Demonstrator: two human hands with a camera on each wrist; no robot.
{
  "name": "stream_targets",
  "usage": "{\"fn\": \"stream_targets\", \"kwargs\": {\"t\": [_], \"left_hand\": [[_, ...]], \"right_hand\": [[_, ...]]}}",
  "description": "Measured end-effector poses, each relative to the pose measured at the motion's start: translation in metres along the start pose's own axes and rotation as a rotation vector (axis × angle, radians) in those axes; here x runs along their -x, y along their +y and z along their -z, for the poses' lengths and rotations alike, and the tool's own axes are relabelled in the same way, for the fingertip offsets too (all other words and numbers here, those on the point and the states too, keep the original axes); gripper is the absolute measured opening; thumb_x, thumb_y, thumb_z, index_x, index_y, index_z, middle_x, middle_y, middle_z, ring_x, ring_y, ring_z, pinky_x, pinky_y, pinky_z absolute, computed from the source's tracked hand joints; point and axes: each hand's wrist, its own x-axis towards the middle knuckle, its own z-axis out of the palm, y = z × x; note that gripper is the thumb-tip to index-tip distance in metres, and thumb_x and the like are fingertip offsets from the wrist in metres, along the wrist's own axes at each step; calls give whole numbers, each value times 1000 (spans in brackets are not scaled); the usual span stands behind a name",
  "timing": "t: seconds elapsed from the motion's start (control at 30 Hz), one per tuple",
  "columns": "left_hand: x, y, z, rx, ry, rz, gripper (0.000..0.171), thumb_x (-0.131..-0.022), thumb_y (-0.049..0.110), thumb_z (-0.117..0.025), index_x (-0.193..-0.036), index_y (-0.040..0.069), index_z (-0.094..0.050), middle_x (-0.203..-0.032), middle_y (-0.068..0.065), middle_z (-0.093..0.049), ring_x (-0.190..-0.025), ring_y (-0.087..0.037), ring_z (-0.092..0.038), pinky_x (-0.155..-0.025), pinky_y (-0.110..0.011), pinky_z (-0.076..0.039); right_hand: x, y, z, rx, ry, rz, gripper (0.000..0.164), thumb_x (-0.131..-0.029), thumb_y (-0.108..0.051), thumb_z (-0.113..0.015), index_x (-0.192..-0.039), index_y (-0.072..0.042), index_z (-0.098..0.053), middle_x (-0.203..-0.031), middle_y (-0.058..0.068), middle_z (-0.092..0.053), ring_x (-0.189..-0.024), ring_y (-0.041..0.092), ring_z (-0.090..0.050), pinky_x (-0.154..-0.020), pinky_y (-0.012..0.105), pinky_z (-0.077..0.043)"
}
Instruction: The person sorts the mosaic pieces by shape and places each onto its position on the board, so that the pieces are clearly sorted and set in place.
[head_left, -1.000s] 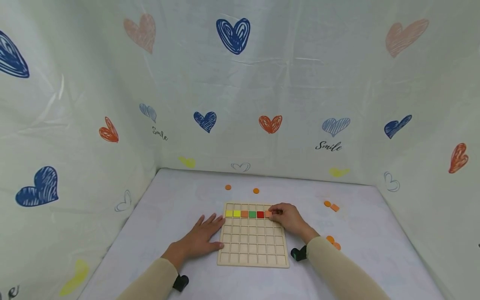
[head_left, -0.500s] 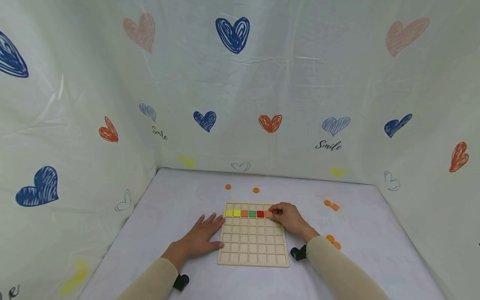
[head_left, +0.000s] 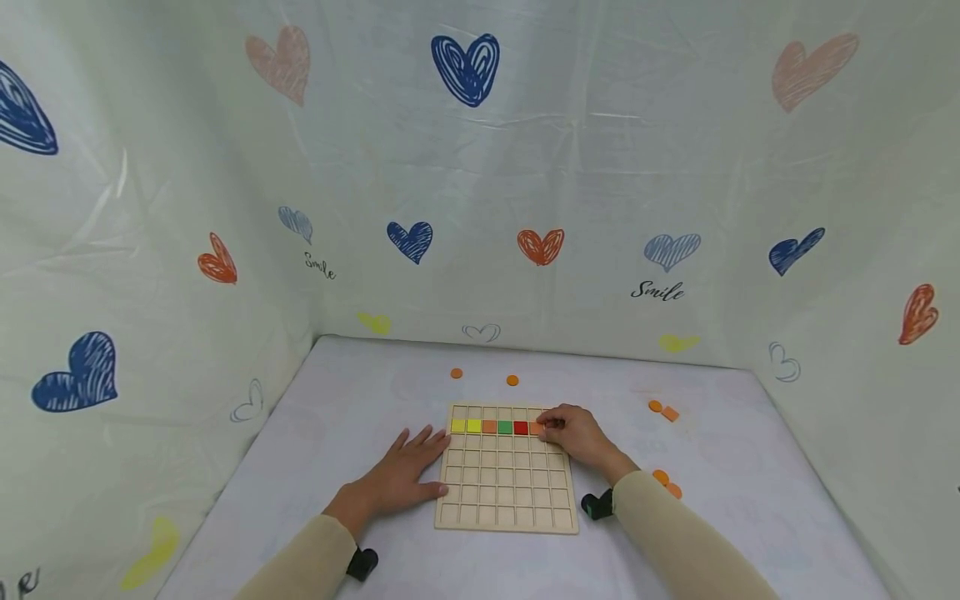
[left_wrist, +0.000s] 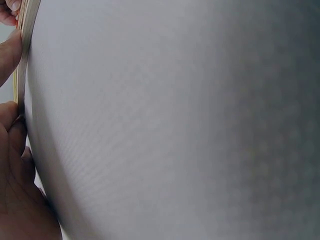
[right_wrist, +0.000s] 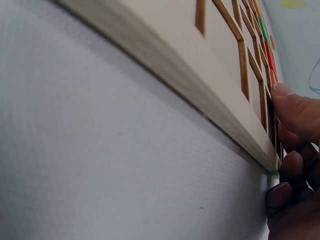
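Observation:
A wooden grid board (head_left: pixel 507 495) lies flat on the table. Its second row from the far edge bears square tiles: two yellow (head_left: pixel 466 427), one orange (head_left: pixel 489 427), one green (head_left: pixel 505 427), one red (head_left: pixel 521 428) and another orange tile (head_left: pixel 535 428) at the right. My right hand (head_left: pixel 585 437) pinches that last orange tile at its cell, thumb and curled fingers hiding part of it and the row's end. Spread out beside the board, my left hand (head_left: pixel 401 479) has its fingertips and thumb at the left edge. In the right wrist view the thumb (right_wrist: pixel 299 112) reaches over the board's rim.
Two orange discs (head_left: pixel 456 374) (head_left: pixel 512 381) lie beyond the board. To the right are an orange disc (head_left: pixel 655 407) touching an orange square (head_left: pixel 670 415), and two more orange discs (head_left: pixel 661 477) near the right forearm. Heart-printed curtains (head_left: pixel 480 167) surround the white table (head_left: pixel 360 375).

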Motion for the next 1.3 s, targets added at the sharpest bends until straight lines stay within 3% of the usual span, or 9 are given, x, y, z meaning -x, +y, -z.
{"fn": "stream_targets", "kwargs": {"t": [0.23, 0.53, 1.0, 1.3], "left_hand": [[1, 2, 0, -1, 1, -5, 88, -98, 64, -61, -167, 16, -33, -173, -1, -33, -164, -28, -19, -134, -57, -9], [2, 3, 1, 20, -4, 8, 88, -97, 61, -64, -167, 16, -34, -173, -2, -32, -164, -29, -19, -134, -57, -8], [-1, 2, -4, 10, 11, 39, 87, -97, 61, -65, -167, 18, -34, -173, 1, -33, -164, -26, -18, -135, -55, -7], [0, 5, -3, 17, 4, 50, 90, -95, 64, -65, -167, 19, -34, -173, 1, -33, -165, -27, -17, -135, -55, -6]], "right_hand": [[0, 4, 2, -19, 8, 23, 20, -91, -10, -82, -110, -7, -80, -96, -2, -70, -85, 13, -58, -75, 26, -51], [2, 4, 19, -1, 50, -22, 21, -95, -15, -79, -116, -11, -79, -98, -2, -69, -87, 17, -56, -74, 28, -49], [22, 27, 75, 50, 135, -66, 36, -98, -26, -77, -129, -8, -74, -108, 4, -68, -102, 24, -57, -73, 26, -49], [35, 52, 117, 120, 168, -93, 47, -100, -28, -75, -141, -8, -66, -125, 16, -67, -114, 33, -57, -87, 35, -52]]}}
